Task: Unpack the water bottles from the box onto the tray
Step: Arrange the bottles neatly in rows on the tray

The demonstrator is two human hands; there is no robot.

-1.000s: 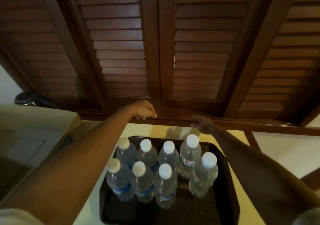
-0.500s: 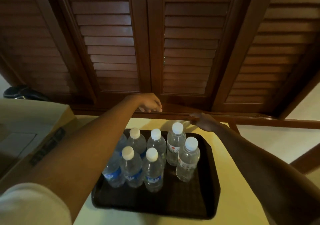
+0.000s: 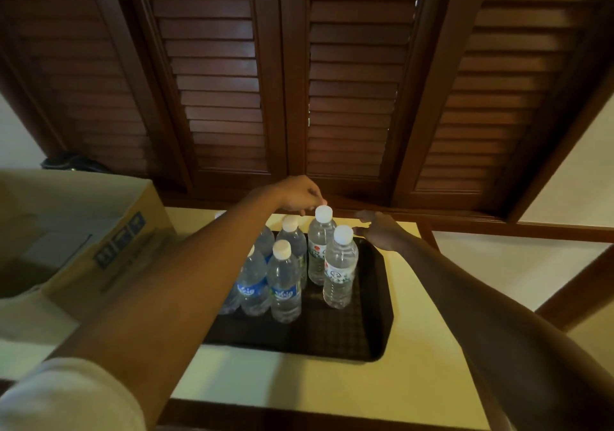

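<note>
At the far left an open cardboard box [image 3: 99,241] sits on the pale table [image 3: 299,384], its near flap folded outward and its printed side turned toward the tray. A light sleeve [image 3: 63,397] covers the upper part of the left arm, which reaches diagonally over the bottles. The left hand [image 3: 297,195] hangs above the far end of the tray with its fingers curled downward and bunched together; its fingertips sit just beside the white cap of the tallest far bottle [image 3: 320,247], though whether they touch it cannot be told. The water bottles stand upright in a tight cluster on the dark tray [image 3: 358,337], which lies on the table just right of the box. Two blue-label bottles [image 3: 284,289] stand at the near side of the cluster, with more clear bottles behind them partly hidden by the left forearm. A bottle with a red and green label [image 3: 339,269] stands at the right of the group, close to the tallest one. Further right, the right hand [image 3: 380,231] hovers over the tray's far right corner, fingers loosely extended toward the bottles and holding nothing. Dark wooden louvred shutters [image 3: 299,81] fill the wall behind the table.
</note>
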